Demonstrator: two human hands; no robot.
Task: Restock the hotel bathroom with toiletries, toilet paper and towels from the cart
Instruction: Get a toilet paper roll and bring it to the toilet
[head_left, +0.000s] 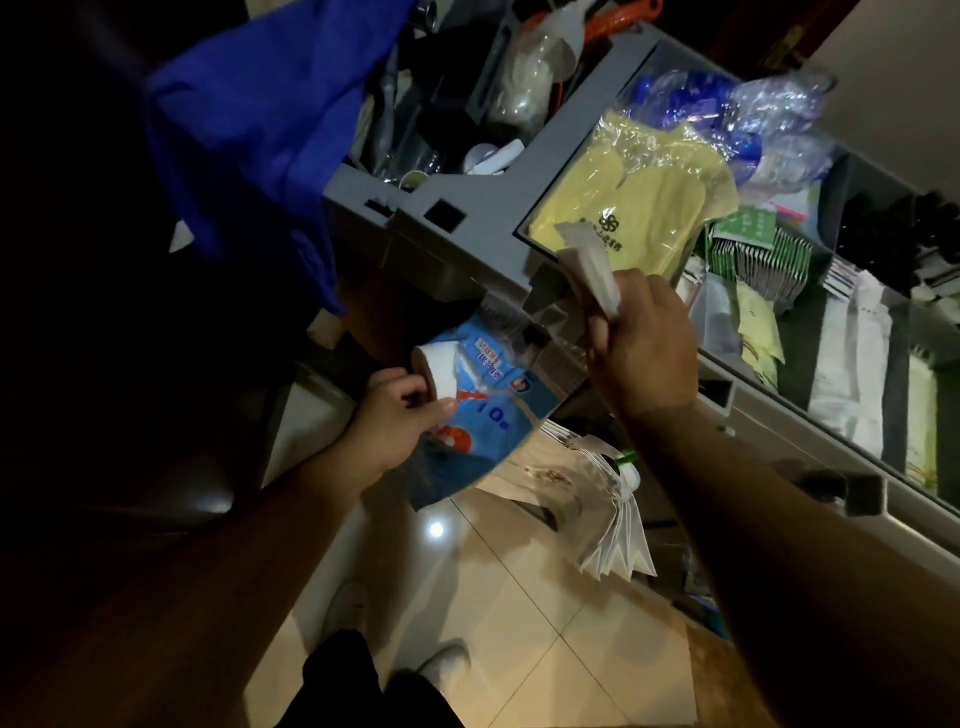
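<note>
The left hand (395, 418) is curled closed, thumb and fingers wrapped round a toilet paper roll (441, 371). The roll protrudes from the torn open end of a blue pack (485, 418), which hangs below the hand and in front of the cart's lower side. The right hand (644, 345) is closed in a fist round a small bundle of white packets (592, 270). The packets stick up out of the fist, above the near edge of the cart's top tray.

The grey cart (467, 213) runs from the upper centre to the right edge of the view. Tray contents, near to far:
- yellow bags (644, 202) in clear wrapping with a dark printed logo, just beyond the right hand;
- green sachets (753, 244) stacked on edge, beside the yellow bags;
- clear bottles (727, 98) with blue caps, behind the yellow bags.

A blue cloth (249, 130) hangs at the cart's left end. Lighting is dim; the compartment behind the cloth holds items too dark to identify. A tiled floor (519, 623) lies below both forearms.
</note>
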